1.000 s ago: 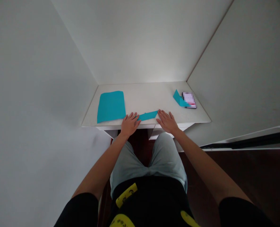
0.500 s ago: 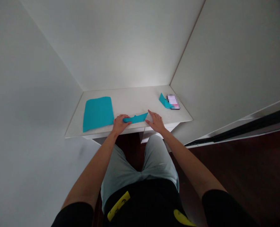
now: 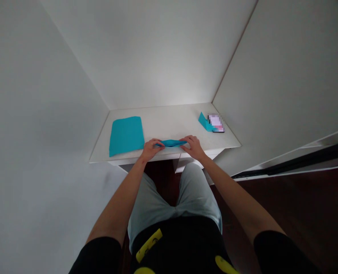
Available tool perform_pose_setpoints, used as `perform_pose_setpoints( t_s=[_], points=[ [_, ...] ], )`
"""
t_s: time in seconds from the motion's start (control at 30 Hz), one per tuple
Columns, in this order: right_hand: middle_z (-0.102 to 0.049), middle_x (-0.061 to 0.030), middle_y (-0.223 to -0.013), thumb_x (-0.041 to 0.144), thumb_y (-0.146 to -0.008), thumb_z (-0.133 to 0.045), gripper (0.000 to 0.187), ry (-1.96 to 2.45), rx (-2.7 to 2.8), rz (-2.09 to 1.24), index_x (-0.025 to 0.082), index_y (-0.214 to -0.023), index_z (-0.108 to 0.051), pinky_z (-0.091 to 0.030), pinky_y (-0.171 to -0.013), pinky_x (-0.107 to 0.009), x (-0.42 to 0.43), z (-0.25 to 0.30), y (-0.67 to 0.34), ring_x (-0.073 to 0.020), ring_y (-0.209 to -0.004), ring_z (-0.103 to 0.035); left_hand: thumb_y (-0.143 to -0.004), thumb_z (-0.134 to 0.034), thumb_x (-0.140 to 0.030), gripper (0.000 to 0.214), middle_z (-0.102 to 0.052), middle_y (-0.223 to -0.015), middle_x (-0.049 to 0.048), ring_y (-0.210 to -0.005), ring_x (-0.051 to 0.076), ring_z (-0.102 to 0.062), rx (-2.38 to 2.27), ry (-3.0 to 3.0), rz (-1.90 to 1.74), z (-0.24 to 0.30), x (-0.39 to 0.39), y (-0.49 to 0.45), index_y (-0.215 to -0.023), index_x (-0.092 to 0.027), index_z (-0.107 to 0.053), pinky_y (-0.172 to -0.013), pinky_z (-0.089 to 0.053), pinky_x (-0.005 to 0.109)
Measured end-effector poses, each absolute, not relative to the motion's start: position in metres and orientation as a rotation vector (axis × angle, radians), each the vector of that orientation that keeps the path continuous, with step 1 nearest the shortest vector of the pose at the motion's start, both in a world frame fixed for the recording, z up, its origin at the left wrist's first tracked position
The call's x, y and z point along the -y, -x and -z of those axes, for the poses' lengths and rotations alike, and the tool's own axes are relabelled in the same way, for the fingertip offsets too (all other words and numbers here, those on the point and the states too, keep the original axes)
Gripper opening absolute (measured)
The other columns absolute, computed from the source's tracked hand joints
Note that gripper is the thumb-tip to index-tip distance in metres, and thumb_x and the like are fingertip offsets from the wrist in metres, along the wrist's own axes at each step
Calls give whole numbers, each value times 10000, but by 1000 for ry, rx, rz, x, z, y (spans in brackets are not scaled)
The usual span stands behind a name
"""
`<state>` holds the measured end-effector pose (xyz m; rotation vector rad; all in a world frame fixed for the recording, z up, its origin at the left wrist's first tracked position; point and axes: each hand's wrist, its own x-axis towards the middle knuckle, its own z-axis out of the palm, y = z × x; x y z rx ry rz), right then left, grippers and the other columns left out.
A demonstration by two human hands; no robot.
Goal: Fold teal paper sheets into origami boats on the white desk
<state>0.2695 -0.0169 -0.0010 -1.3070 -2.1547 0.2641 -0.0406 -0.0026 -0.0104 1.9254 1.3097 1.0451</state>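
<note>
A folded piece of turquoise paper is held level just above the front edge of the white desk. Its upper side gapes slightly, showing a darker slit between the layers. My left hand pinches its left end between thumb and fingers. At the right end, my right hand grips the other tip the same way. Some of each end is hidden under the fingers.
A larger turquoise sheet lies flat at the desk's left. Toward the right back, a small folded turquoise piece rests against a phone with a blurred screen. Walls close in the desk behind and on both sides.
My right hand has closed on the right tip of the folded paper, which was free beside it before. The paper has turned and now gapes along its top. The view has shifted slightly.
</note>
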Motion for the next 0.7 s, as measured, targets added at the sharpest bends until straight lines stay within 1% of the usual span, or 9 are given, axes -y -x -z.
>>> perform_pose_setpoints(
  t_s=[0.07,0.13,0.2,0.27,0.33,0.4,0.47,0.57,0.7],
  points=[
    [-747,-97,-1228,409,-1087,-566,333,1322,2219,-279,284,-1342,-739,-437,-1083,-489,17,-8,-268,-296,-1136,-667,-865,-857,-340,143,-809,-1127,40,-1112,244,-750,-1341,-1888,-1036,9,4,40,-983,-267,-825,-1088,-562,422],
    [-763,-95,-1241,400,-1104,-534,337,1298,2291,-299,276,-1345,-735,-420,-1094,-472,18,-15,-267,-280,-1131,-685,-881,-836,-349,131,-819,-1059,39,-1062,248,-758,-1395,-1849,-989,8,5,39,-968,-255,-810,-1072,-573,439],
    [-761,-101,-1247,410,-1108,-527,333,1254,2373,-318,265,-1307,-751,-429,-1087,-456,18,-18,-267,-272,-1129,-692,-885,-831,-372,151,-821,-1065,46,-1072,251,-759,-1407,-1836,-969,8,5,37,-969,-251,-798,-1094,-567,455],
    [-753,-108,-1221,418,-1108,-523,330,1224,2421,-342,243,-1236,-772,-467,-1049,-436,17,-18,-269,-260,-1076,-703,-867,-850,-391,314,-802,-1201,70,-1178,251,-742,-1372,-1804,-1058,10,4,36,-1137,-250,-773,-1136,-548,453],
    [-741,-110,-1192,417,-1109,-512,339,1233,2397,-361,227,-1197,-779,-515,-1000,-413,15,-15,-275,-248,-1018,-706,-860,-856,-390,572,-755,-1328,107,-1255,241,-723,-1353,-1704,-1186,12,3,35,-1378,-244,-664,-1143,-546,433],
    [-731,-113,-1185,404,-1110,-496,349,1295,2305,-350,222,-1194,-782,-552,-978,-401,12,-13,-288,-249,-1019,-704,-895,-818,-378,679,-751,-1312,118,-1243,226,-732,-1381,-1611,-1230,14,2,34,-1502,-231,-551,-1128,-554,415],
    [-726,-122,-1188,398,-1107,-490,363,1399,2186,-309,212,-1191,-790,-580,-960,-400,6,-12,-307,-254,-1006,-706,-943,-760,-367,605,-777,-1217,88,-1201,215,-746,-1426,-1606,-1195,16,1,33,-1493,-229,-547,-1129,-547,409],
    [-729,-153,-1187,413,-1090,-510,393,1570,2034,-205,170,-1176,-807,-604,-918,-415,-7,-15,-340,-267,-932,-706,-965,-734,-367,461,-802,-1130,49,-1150,220,-759,-1491,-1701,-1128,16,2,32,-1396,-247,-624,-1126,-537,413],
    [-725,-178,-1165,393,-1050,-536,381,1730,1926,-58,157,-1102,-832,-591,-986,-469,-30,-21,-373,-309,-977,-701,-960,-739,-358,368,-823,-1100,34,-1111,234,-774,-1539,-1783,-1080,14,4,30,-1311,-260,-686,-1117,-533,425]
  ],
)
